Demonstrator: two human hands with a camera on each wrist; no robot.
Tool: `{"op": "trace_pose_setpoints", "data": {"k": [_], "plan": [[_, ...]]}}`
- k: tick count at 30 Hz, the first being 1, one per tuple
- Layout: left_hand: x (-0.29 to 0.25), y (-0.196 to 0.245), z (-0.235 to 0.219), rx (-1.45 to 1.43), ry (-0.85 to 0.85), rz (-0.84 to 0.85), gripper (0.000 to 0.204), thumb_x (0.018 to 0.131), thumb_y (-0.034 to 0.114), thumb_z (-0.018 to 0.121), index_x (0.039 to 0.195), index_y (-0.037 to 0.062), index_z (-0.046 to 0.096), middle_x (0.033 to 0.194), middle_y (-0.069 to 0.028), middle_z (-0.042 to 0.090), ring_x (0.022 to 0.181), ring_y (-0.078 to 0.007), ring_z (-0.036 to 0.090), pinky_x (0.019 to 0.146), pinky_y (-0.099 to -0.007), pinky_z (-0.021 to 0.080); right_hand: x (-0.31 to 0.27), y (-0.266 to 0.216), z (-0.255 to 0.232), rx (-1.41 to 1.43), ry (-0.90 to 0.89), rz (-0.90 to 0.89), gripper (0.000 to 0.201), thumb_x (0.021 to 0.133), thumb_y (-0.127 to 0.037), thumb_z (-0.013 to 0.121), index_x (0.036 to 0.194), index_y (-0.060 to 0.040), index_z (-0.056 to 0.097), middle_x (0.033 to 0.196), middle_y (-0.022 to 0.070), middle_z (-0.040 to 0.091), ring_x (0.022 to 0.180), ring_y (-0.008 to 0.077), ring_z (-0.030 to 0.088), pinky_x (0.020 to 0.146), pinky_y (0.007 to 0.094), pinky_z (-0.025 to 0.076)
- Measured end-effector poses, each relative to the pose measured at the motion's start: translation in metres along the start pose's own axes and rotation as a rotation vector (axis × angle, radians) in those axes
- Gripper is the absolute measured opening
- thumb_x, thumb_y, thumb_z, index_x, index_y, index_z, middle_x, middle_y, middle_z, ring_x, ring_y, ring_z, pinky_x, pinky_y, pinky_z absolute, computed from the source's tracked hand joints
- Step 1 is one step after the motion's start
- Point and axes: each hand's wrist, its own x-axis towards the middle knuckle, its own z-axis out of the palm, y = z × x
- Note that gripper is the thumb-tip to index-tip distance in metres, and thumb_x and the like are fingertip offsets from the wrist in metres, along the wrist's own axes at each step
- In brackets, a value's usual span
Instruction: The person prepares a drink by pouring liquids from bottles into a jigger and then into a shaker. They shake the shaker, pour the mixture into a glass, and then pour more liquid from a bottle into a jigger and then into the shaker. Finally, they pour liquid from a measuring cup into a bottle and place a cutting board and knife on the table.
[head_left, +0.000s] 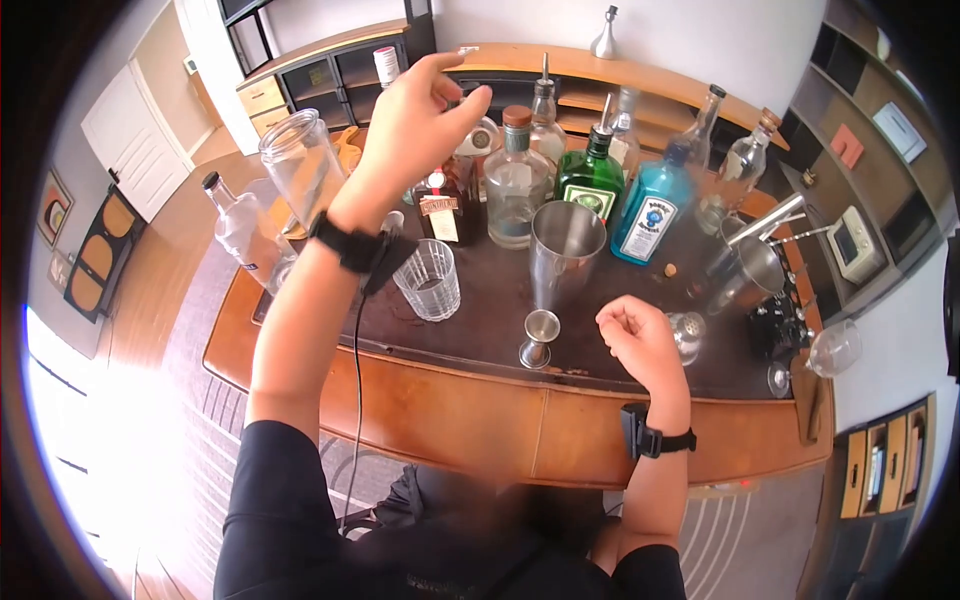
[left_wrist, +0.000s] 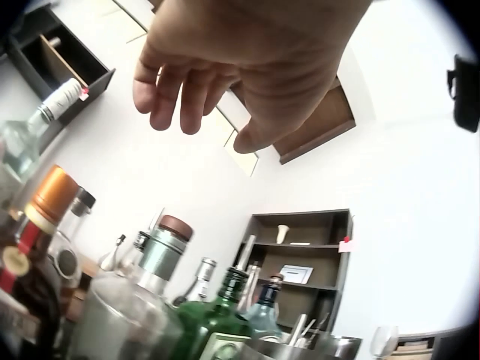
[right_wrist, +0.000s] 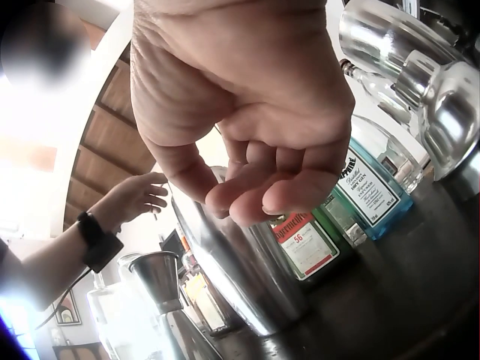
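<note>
My left hand (head_left: 415,130) is raised over the row of bottles, its fingers loosely bent and nothing in them. Behind it rises a bottle's white cap (head_left: 386,66); below are a brown liquor bottle (head_left: 447,217) and a clear bottle (head_left: 514,190) with a brown stopper. Loosely curled and holding nothing, my right hand (head_left: 642,340) hovers by the table's front edge. To its left stands a metal jigger (head_left: 537,340), with a tall metal shaker tin (head_left: 563,262) behind. A metal shaker top (head_left: 688,335) is partly hidden by the right hand.
A cut glass tumbler (head_left: 430,285) stands left of the tin. Green (head_left: 588,185) and blue (head_left: 650,215) bottles rise behind it. Farther right is a metal mixing cup (head_left: 752,280) with bar tools. A large glass jar (head_left: 300,160) and a clear bottle (head_left: 245,230) stand left.
</note>
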Motion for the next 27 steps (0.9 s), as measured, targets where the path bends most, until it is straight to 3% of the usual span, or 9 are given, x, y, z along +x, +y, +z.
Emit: {"op": "trace_pose_setpoints", "data": {"k": [2, 10, 12, 16, 18, 21, 27], "plan": [[-0.030, 0.021, -0.005, -0.164, -0.005, -0.046, 0.046, 0.087, 0.026, 0.077, 0.124, -0.0001, 0.065, 0.082, -0.0082, 0.072, 0.076, -0.0155, 0.068, 0.074, -0.0308, 0.054, 0.000, 0.002, 0.000, 0.029, -0.022, -0.014, 0.006, 0.092, -0.009, 0.065, 0.093, -0.0029, 0.066, 0.074, -0.0025, 0.062, 0.064, 0.0040, 0.055, 0.057, 0.0226, 0.046], [-0.142, 0.034, 0.009, -0.447, -0.056, -0.154, 0.032, 0.088, 0.009, 0.074, 0.119, 0.0018, 0.065, 0.077, -0.0004, 0.068, 0.073, -0.0094, 0.063, 0.074, -0.0279, 0.052, 0.001, -0.003, 0.007, 0.031, -0.094, 0.005, 0.009, 0.093, -0.009, 0.068, 0.099, -0.0042, 0.064, 0.076, -0.0042, 0.060, 0.064, 0.0032, 0.054, 0.056, 0.0205, 0.045], [-0.157, 0.027, 0.015, -0.475, -0.074, -0.244, 0.031, 0.089, 0.008, 0.073, 0.118, 0.0011, 0.065, 0.076, 0.0005, 0.066, 0.071, -0.0085, 0.061, 0.071, -0.0268, 0.051, -0.001, -0.018, 0.010, 0.032, -0.153, 0.059, 0.014, 0.091, -0.010, 0.070, 0.102, -0.0036, 0.065, 0.075, -0.0042, 0.060, 0.064, 0.0028, 0.054, 0.056, 0.0208, 0.045], [-0.172, 0.020, 0.016, -0.502, -0.156, -0.333, 0.029, 0.093, 0.007, 0.070, 0.121, 0.0006, 0.065, 0.080, 0.0048, 0.064, 0.073, -0.0032, 0.056, 0.071, -0.0227, 0.048, -0.006, -0.016, 0.029, -0.188, -0.313, -0.008, 0.044, 0.083, -0.028, 0.080, 0.115, -0.0010, 0.065, 0.075, 0.0023, 0.064, 0.066, 0.0114, 0.060, 0.059, 0.0306, 0.047], [-0.177, 0.017, 0.016, -0.529, -0.173, -0.353, 0.025, 0.093, 0.008, 0.070, 0.116, 0.0002, 0.067, 0.077, 0.0044, 0.063, 0.071, -0.0034, 0.055, 0.069, -0.0231, 0.047, -0.010, -0.031, 0.044, -0.287, -0.307, 0.045, 0.032, 0.086, -0.020, 0.080, 0.109, -0.0024, 0.066, 0.072, -0.0034, 0.060, 0.065, 0.0044, 0.054, 0.058, 0.0241, 0.044], [-0.184, 0.011, 0.020, -0.550, -0.163, -0.367, 0.021, 0.092, 0.010, 0.070, 0.110, 0.0002, 0.069, 0.072, 0.0028, 0.062, 0.066, -0.0044, 0.054, 0.064, -0.0239, 0.047, -0.009, -0.028, 0.059, -0.121, -0.327, -0.003, 0.033, 0.088, -0.026, 0.078, 0.109, -0.0032, 0.065, 0.079, 0.0030, 0.067, 0.070, 0.0111, 0.062, 0.064, 0.0309, 0.050], [-0.196, 0.001, 0.018, -0.645, -0.189, -0.401, 0.017, 0.093, 0.008, 0.069, 0.108, 0.0007, 0.071, 0.070, 0.0051, 0.061, 0.065, -0.0020, 0.052, 0.061, -0.0221, 0.045, -0.002, -0.005, 0.069, 0.054, -0.276, 0.016, 0.024, 0.094, -0.021, 0.073, 0.109, -0.0037, 0.065, 0.088, 0.0013, 0.071, 0.082, 0.0092, 0.065, 0.074, 0.0287, 0.052]]}}
